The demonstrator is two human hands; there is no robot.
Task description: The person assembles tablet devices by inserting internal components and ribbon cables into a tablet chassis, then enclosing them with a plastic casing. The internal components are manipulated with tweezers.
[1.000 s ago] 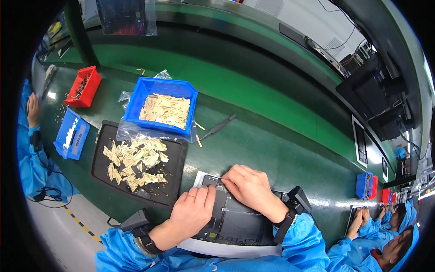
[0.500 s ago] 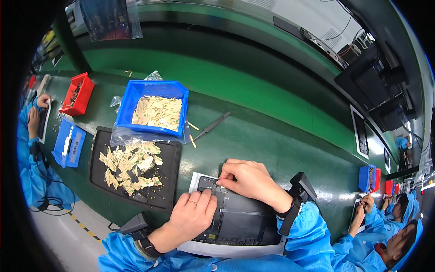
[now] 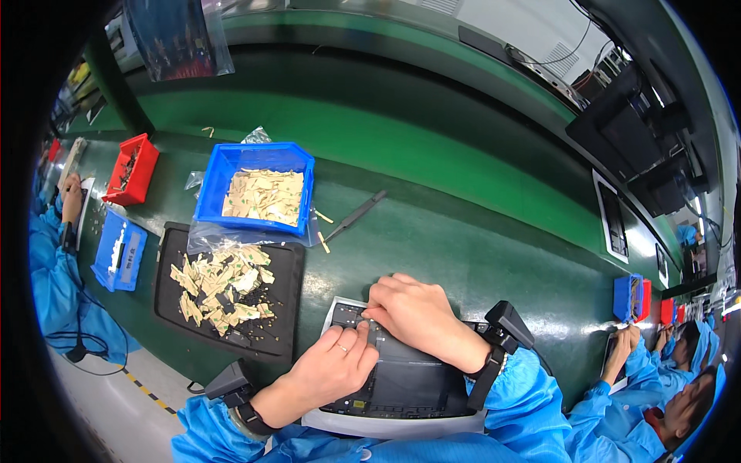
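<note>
So I've got both hands over on the upper-left part of a flat black electronics housing (image 3: 413,386), which lies on the green counter (image 3: 455,251) right up against the blue smock, white edging showing around it. My right hand (image 3: 369,312) has its thumb and index finger drawn together near the top corner. From my end I can't tell if there's something tiny between them. My left hand (image 3: 361,333) is just below, fingers bent over the left side of the housing, fingertips close to the right ones. Can't tell if it's gripping anything either, the undersides are hidden.

Off to the left there's a black tray (image 3: 287,282) with a messy heap of tan strips (image 3: 220,282) and dark crumbs. Behind that, a big blue bin (image 3: 262,159) holds more tan pieces (image 3: 266,199), with a clear plastic bag (image 3: 207,237) partly under it. Dark tweezers (image 3: 356,216) lie to its right, near a couple of loose strips (image 3: 323,245). Further left sit a red bin (image 3: 143,184) and a smaller blue bin (image 3: 133,262).
</note>
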